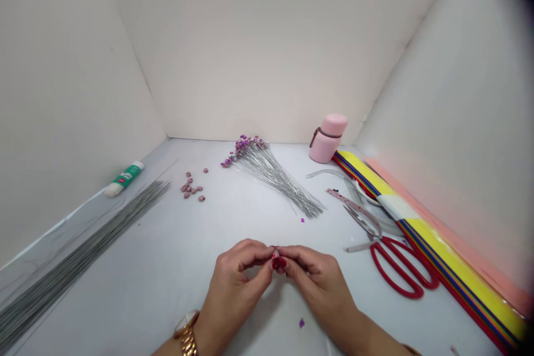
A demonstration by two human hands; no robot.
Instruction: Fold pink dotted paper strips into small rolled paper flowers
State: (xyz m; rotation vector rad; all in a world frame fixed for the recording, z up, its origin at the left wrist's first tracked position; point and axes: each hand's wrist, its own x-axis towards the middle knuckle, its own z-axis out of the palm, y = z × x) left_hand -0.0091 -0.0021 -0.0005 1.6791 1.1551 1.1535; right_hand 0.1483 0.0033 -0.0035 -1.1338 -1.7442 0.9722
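Head view, and I take the beaded wire bunch (271, 178) as my landmark. Far left of it lie the plain wires (75, 256), with a glue stick (124, 179) beyond them against the wall; just left of the bunch sit scattered pink bits (191, 186). Below the bunch, toward me, my left hand (236, 283) curls inward, a gold watch (186, 334) on its wrist, thumb and fingertips closed on a small red piece (276, 260). That piece sits between both hands, mostly hidden by the fingertips, so I cannot make out its exact shape. My right hand (312, 283) mirrors the left, fingers bent, closed on the same piece from the other side, both wrists low and forearms angled inward. For work this small, I'd keep the fingertips pressed close and the wrists steady, rolling the piece with the pads rather than moving the arms. Right of the bunch stand a pink bottle (327, 138), then red-handled scissors (400, 270) and coloured paper strips (434, 233).
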